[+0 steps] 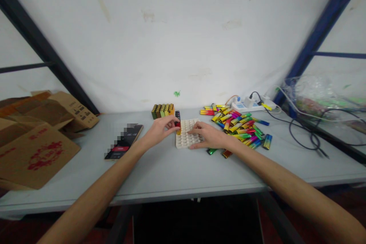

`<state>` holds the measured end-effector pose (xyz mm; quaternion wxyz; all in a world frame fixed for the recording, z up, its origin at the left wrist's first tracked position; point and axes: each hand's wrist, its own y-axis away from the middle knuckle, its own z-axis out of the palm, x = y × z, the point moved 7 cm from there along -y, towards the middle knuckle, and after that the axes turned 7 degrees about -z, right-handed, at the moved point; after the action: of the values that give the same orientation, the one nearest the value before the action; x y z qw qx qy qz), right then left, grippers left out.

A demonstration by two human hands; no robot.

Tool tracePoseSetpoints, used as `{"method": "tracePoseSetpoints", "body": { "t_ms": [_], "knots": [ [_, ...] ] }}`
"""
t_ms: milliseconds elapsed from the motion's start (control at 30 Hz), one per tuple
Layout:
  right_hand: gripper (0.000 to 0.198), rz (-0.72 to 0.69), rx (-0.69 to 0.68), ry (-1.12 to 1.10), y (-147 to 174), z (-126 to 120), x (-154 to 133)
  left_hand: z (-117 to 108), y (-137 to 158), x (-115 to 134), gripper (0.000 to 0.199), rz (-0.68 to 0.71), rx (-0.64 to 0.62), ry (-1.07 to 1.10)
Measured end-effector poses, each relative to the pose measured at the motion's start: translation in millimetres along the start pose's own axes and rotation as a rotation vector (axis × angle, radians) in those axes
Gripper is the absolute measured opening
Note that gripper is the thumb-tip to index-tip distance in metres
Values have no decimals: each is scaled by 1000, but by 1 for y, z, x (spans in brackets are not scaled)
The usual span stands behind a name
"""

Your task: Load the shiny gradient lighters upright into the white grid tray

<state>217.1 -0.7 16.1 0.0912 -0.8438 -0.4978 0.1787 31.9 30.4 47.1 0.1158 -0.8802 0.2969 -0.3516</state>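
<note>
My left hand [161,127] is closed, with its fingertips pinching a small shiny red-and-yellow tube [178,131] at the left edge of a white tray [183,144]. The tray is pitted with rows of round holes. Resting over its right part is my right hand [210,136], fingers bent and spread apart, the thumb near the front edge. Dark-topped pieces [177,115] stand just behind the tube, partly hidden by my left fingers. A large heap of similar metallic, many-coloured tubes [236,124] lies to the right of the tray.
A block of upright gold and green tubes [162,111] stands behind my left hand. A phone [130,137] lies left. Cardboard boxes [42,148] fill the table's left end. A power strip [248,105], black cables [305,145] and clear plastic wrap [320,91] lie right, by blue frame posts.
</note>
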Motion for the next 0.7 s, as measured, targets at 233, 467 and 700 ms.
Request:
{"method": "tracePoseSetpoints", "body": {
  "t_ms": [233, 467, 700],
  "knots": [
    [61, 7, -9, -14, 0, 0, 0, -1, 0, -1, 29, 5, -47, 8],
    [61, 5, 5, -14, 0, -1, -1, 4, 0, 0, 30, -27, -25, 46],
    [39, 111, 206, -142, 3, -22, 23, 1, 2, -1, 40, -42, 10, 92]
  ]
}}
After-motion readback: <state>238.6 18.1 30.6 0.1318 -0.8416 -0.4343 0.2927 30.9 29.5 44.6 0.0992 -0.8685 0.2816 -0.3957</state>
